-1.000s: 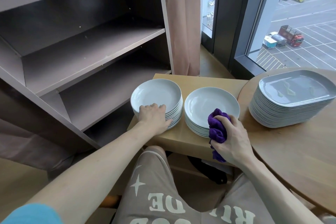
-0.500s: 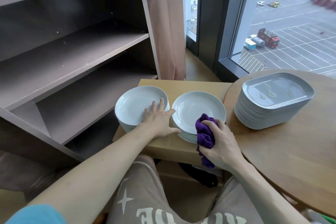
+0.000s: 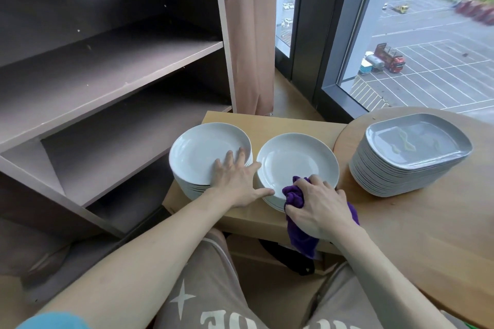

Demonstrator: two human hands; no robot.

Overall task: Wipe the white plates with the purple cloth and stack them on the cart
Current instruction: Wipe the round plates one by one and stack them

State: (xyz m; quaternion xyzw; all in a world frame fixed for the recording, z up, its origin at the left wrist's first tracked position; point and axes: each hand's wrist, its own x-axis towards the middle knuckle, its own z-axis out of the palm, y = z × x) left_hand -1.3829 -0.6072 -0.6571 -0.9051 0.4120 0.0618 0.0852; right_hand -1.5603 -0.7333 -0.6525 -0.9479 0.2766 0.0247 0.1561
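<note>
Gripping the bunched purple cloth (image 3: 294, 195) at the near rim of the right plate stack (image 3: 296, 160) on the counter (image 3: 280, 123), the right hand (image 3: 318, 205) curls round it. The left hand (image 3: 238, 181) lies flat, fingers spread, on the left stack (image 3: 203, 152). Glazed plates look slick and brittle, so lift each by its rim.

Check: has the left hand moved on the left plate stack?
Yes. The left hand slid from the near rim of the left plate stack forward onto its top, fingers flat.
</note>
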